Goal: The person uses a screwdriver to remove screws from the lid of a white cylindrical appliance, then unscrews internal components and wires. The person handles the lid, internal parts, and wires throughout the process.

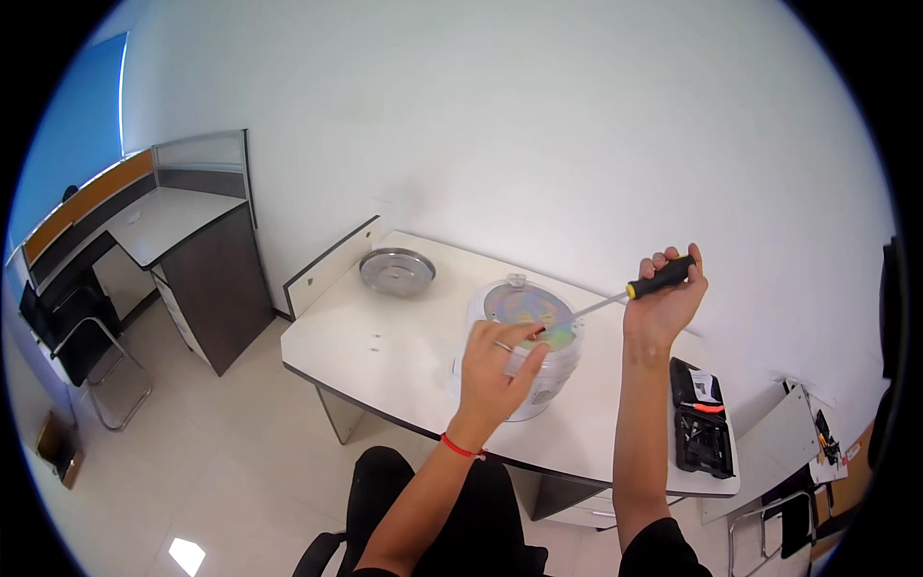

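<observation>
A white, round appliance (553, 385), resembling a rice cooker, stands on the table with its shiny, rainbow-tinted metal plate (505, 303) facing up. My right hand (665, 298) is raised to the right of it, wrapped round the black and yellow handle of a screwdriver (661, 278). The shaft slants down left to the plate's near right edge, where its tip meets my left fingertips. My left hand (495, 377) curls over the near left rim, index finger and thumb close together. A small dark bit shows at the index fingertip; its kind is unclear.
The white table (404, 332) carries a round metal lid (397, 271) at the back left and an open black tool case (702, 438) on the right. A low panel (334, 264) edges the table's left end. Another desk (178, 216) and a chair (101, 351) stand further left.
</observation>
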A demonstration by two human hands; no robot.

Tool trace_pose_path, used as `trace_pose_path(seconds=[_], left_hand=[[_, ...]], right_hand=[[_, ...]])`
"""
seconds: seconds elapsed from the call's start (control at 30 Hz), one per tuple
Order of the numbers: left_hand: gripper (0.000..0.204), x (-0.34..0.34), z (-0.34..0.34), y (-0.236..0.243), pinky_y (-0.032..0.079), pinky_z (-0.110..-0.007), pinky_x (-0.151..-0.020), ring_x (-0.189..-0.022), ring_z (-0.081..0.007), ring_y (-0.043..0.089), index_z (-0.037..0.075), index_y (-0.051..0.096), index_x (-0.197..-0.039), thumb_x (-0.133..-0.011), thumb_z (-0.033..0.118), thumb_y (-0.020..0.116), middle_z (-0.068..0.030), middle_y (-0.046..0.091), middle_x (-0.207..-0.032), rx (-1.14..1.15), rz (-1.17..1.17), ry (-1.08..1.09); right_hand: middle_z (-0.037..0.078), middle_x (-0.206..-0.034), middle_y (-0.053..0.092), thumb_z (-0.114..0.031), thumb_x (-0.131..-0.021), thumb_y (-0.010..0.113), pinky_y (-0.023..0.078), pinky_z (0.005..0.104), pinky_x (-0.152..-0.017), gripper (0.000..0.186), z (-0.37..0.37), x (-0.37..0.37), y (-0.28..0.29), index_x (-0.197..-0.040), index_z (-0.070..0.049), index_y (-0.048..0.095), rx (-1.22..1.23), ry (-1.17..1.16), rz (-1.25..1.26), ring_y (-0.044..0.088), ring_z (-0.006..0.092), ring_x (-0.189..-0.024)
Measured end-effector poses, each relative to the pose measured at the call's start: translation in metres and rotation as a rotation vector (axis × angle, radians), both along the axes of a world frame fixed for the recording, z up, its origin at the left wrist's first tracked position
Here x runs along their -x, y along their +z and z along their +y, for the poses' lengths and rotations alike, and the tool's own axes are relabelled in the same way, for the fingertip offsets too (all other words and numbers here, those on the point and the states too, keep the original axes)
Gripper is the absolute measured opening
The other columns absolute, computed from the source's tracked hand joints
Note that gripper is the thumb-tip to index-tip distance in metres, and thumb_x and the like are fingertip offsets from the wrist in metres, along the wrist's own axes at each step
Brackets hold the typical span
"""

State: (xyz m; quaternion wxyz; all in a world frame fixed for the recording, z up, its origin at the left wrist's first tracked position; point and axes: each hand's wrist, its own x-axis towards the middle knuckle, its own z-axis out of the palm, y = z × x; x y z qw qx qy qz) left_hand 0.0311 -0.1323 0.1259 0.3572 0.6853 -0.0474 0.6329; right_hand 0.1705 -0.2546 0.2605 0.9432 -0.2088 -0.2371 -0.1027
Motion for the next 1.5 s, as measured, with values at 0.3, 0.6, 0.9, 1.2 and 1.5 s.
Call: trace_pose_path(seconds=[0.3,0.6,0.9,1.2,1.5], left_hand=[[0.011,0.012,0.007,-0.010,0.051,-0.029,-0.068,-0.076,-0.0196,0.064,0.002,0.075,-0.104,-0.094,0.000,0.070,-0.0094,0.070,-0.087,0.040,0.123,0.033],[0.040,-0.030,0.079,-0.039,0.047,-0.039,-0.089,-0.094,-0.0301,0.061,-0.004,0.059,-0.091,-0.110,0.027,0.042,-0.0190,0.065,-0.102,0.552,0.297,-0.029],[0.029,-0.066,0.078,-0.045,0.041,-0.037,-0.105,-0.111,-0.0290,0.057,-0.006,0.044,-0.113,-0.106,0.020,0.055,-0.0221,0.055,-0.120,0.448,0.389,-0.131],[0.027,-0.076,0.066,-0.020,0.044,-0.041,-0.104,-0.114,-0.0380,0.060,-0.009,0.049,-0.110,-0.104,0.017,0.055,-0.0283,0.059,-0.115,0.403,0.161,-0.129],[0.037,-0.030,-0.056,0.033,0.034,-0.055,-0.106,-0.128,-0.0445,0.045,-0.006,0.054,-0.105,-0.086,0.019,0.073,-0.0272,0.054,-0.125,0.030,0.331,-0.008]], right_hand=[[0.008,-0.098,0.057,-0.025,-0.102,0.037,0.046,0.0318,-0.060,0.037,-0.049,-0.017,-0.008,-0.134,-0.010,0.048,-0.049,-0.167,-0.040,0.052,0.0179,-0.080],[0.000,-0.089,0.064,-0.007,-0.081,0.078,0.032,0.0221,-0.039,0.039,-0.067,-0.032,-0.021,-0.118,-0.005,0.067,1.454,-0.075,-0.173,0.044,0.0036,-0.051],[0.008,-0.116,0.061,-0.016,-0.068,0.092,0.037,0.0256,-0.040,0.099,-0.055,-0.047,-0.081,-0.154,0.001,0.044,1.630,0.411,-0.227,0.045,0.0082,-0.049],[0.011,-0.138,0.062,-0.014,-0.068,0.092,0.039,0.0246,-0.044,0.106,-0.065,-0.030,-0.062,-0.158,0.000,0.038,1.482,0.183,-0.306,0.047,0.0067,-0.052],[0.011,-0.133,0.067,-0.012,-0.057,0.095,0.039,0.0183,-0.053,0.116,-0.202,-0.012,-0.062,-0.157,0.003,0.038,1.493,-0.135,-0.433,0.045,0.0016,-0.056]])
